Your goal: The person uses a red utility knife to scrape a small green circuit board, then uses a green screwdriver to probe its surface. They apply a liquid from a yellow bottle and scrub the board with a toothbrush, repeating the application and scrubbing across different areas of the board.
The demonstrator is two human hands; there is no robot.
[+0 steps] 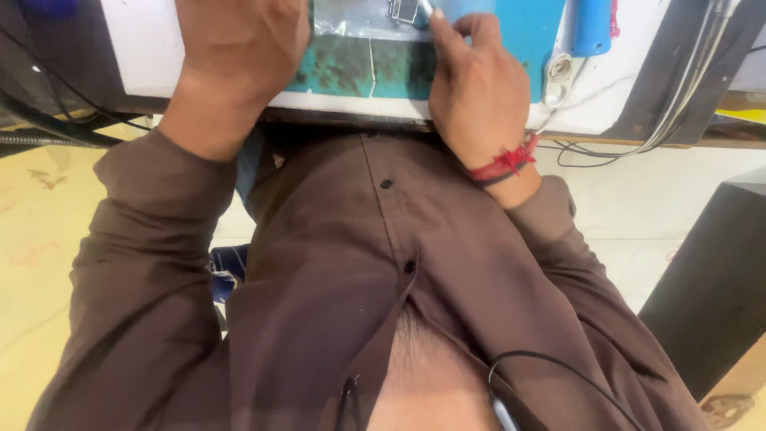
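My left hand [239, 48] rests knuckles-up on the teal work mat [351, 68] at the near edge of a white bench; whatever lies under its fingers is hidden. My right hand [475, 84], with a red thread band at the wrist, pinches a thin light-coloured tool [425, 8] whose tip reaches toward a small metal part [404, 9] on a clear plastic sheet at the top edge of the view. Most of the tool and the part are cut off by the frame.
A blue cylindrical object [592, 24] stands at the bench's back right, beside a small white round piece [557, 76]. Black and white cables [670, 120] hang off the right side. A dark box [710, 287] stands on the floor at right. My brown shirt fills the lower view.
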